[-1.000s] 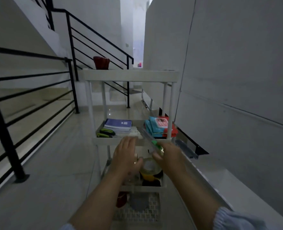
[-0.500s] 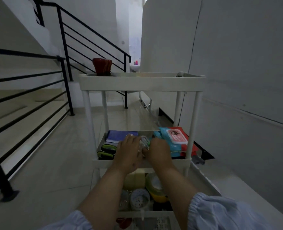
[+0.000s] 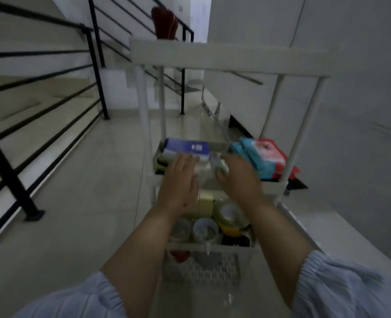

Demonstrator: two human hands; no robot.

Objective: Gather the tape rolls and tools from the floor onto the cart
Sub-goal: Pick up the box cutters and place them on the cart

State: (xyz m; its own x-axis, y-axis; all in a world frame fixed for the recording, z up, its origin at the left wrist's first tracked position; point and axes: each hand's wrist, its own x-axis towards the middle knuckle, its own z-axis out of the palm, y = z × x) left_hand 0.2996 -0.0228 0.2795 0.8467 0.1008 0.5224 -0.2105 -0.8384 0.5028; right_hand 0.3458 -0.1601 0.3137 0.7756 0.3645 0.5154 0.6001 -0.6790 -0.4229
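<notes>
Two hands reach over the white three-shelf cart (image 3: 229, 63), the left hand (image 3: 180, 180) flat with straight fingers, the right hand (image 3: 238, 177) curled on a blurred clear tool (image 3: 219, 165), while about four tape rolls (image 3: 230, 215) sit on the shelf below them.

**Head view: both hands at the middle shelf of the cart**

A white three-tier cart (image 3: 226, 61) is seen on a tiled floor beside a black stair railing (image 3: 96, 65). The left hand (image 3: 180, 182) is held flat, fingers extended, over the middle shelf. The right hand (image 3: 238, 177) is curled around a small pale, green-marked object (image 3: 221, 165), blurred. A blue box (image 3: 186, 146) and teal-and-red packets (image 3: 262, 156) lie on the middle shelf. Tape rolls (image 3: 230, 215) are stored on the shelf below. A red object (image 3: 164, 24) stands on top.
</notes>
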